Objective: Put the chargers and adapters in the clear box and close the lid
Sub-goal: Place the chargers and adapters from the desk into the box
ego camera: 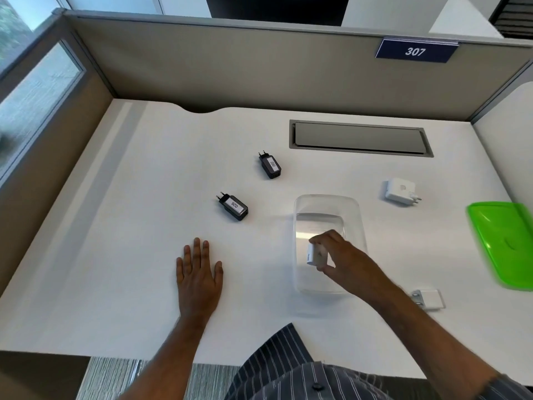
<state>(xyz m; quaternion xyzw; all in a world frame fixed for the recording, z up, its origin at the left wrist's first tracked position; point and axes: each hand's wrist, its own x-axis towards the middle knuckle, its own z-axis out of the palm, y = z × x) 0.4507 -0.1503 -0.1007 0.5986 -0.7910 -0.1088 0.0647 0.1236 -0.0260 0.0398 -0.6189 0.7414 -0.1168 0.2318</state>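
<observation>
The clear box (pixel 327 203) stands open on the white desk, right of centre. My right hand (pixel 339 259) is over the box's near half, shut on a small white charger (pixel 315 254). My left hand (pixel 199 274) rests flat on the desk, fingers spread, holding nothing. Two black chargers with white labels lie left of the box, one nearer (pixel 233 207) and one farther back (pixel 270 166). A white adapter (pixel 401 189) with its plug sits beyond the box to the right. Another white adapter (pixel 429 299) lies by my right forearm. The green lid (pixel 504 243) lies at the far right.
A grey cable hatch (pixel 359 138) is set into the desk (pixel 129 226) behind the box. Beige partition walls close the desk at the back and left. The desk's front edge runs just before my body.
</observation>
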